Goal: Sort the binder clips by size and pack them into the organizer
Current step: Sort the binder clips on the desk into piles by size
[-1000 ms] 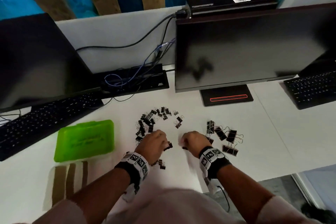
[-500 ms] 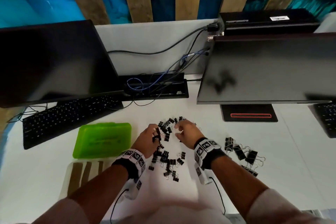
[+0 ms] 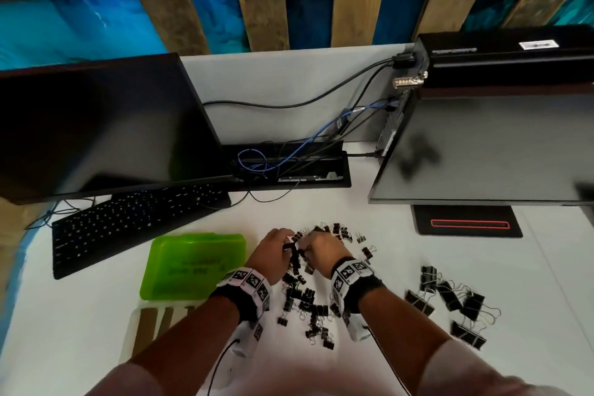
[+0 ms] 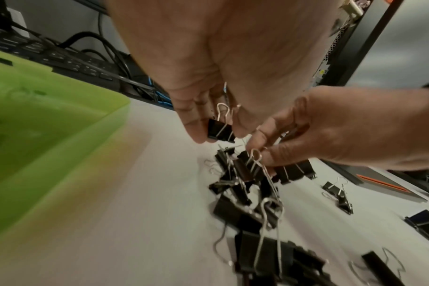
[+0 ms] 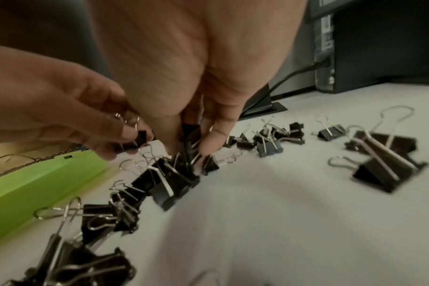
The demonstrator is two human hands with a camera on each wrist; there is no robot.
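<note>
Several small black binder clips [image 3: 308, 309] lie in a loose pile on the white desk, and a group of large clips [image 3: 450, 299] lies apart to the right. The green organizer [image 3: 193, 267] sits left of the pile with its lid down. My left hand [image 4: 216, 135] pinches one small clip [image 4: 219, 130] just above the pile. My right hand [image 5: 191, 149] is close beside it, fingertips pinching a bunch of small clips [image 5: 190, 135] at the far end of the pile. Both hands nearly touch in the head view.
A black keyboard [image 3: 128, 228] and a monitor [image 3: 96, 125] stand behind the organizer. A second monitor [image 3: 482, 151] and its base [image 3: 466, 225] are at the back right. A cable box [image 3: 289, 167] sits between them. A clear tray with brown strips [image 3: 154, 325] lies at the near left.
Both hands have moved away from me, from the near side of the small pile to its far end, and have come together. My left hand now holds a small clip.
</note>
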